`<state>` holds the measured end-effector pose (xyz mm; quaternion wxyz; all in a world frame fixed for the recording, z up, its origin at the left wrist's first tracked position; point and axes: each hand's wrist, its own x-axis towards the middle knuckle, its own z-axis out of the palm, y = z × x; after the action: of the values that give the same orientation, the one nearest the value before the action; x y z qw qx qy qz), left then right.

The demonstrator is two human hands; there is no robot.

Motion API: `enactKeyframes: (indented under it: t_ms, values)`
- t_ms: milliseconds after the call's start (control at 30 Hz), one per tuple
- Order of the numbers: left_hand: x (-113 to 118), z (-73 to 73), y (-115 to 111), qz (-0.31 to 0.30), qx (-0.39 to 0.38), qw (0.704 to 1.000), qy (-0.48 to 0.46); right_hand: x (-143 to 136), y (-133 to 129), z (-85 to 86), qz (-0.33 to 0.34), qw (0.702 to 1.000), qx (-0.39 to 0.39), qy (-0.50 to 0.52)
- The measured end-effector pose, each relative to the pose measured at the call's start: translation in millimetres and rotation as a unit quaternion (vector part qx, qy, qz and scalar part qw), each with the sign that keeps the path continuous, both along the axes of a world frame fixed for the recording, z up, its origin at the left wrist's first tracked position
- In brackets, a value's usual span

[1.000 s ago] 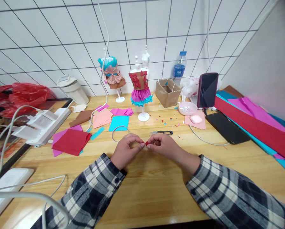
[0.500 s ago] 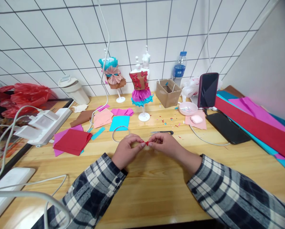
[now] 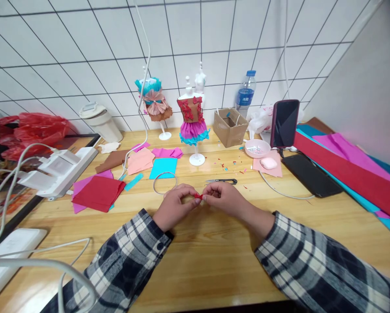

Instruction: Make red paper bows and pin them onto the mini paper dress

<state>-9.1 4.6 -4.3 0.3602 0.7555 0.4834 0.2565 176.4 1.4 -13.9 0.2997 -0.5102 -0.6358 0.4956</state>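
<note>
My left hand (image 3: pixel 178 205) and my right hand (image 3: pixel 226 198) meet above the wooden table, both closed in a pinch on a small red paper piece (image 3: pixel 198 196) between their fingertips. Black-handled snips (image 3: pixel 226 181) lie just beyond my right hand. Behind my left hand are a metal ring (image 3: pixel 155 186) and a blue paper square (image 3: pixel 163 168). Farther back stands a small mannequin (image 3: pixel 195 114) wearing a brown top with red bits, a magenta skirt and a blue frill. Red paper sheets (image 3: pixel 100 192) lie to the left.
Behind are a second dressed mannequin (image 3: pixel 156 104), a cardboard box (image 3: pixel 230 130), a bottle (image 3: pixel 245 94) and a pink dish (image 3: pixel 257 148). At right are an upright phone (image 3: pixel 284 124), a black phone (image 3: pixel 312 174) and long paper strips (image 3: pixel 348 169). A power strip (image 3: pixel 67 174) with cables sits left.
More of the red piece shows between the fingertips, stretching slightly further left. Both hands stay in nearly the same place.
</note>
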Motion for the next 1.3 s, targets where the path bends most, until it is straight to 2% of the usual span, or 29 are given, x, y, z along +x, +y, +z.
enactKeyframes:
  t_ms: [333, 600, 833, 1067, 1300]
  values:
    - [0.9, 1.4, 0.6, 0.01, -0.007, 1.0, -0.011, 0.4, -0.5, 2.4, 0.008, 1.0, 0.017, -0.008]
    - [-0.9, -0.8, 1.6, -0.018, 0.003, 1.0, 0.021, 1.6, 0.6, -0.6, 0.009, 1.0, 0.017, -0.016]
    - [-0.2, -0.4, 0.6, -0.015, 0.005, 0.999, 0.032, 2.1, 0.2, -0.6, 0.011, 0.999, -0.009, 0.031]
    - [0.1, -2.4, -0.7, -0.014, 0.033, 0.998, 0.042, 0.4, 0.3, -1.5, 0.004, 1.0, -0.002, -0.017]
    - [1.3, -0.1, -2.1, -0.014, 0.038, 0.998, 0.042, 5.0, 2.7, -0.5, 0.005, 1.0, -0.016, -0.012]
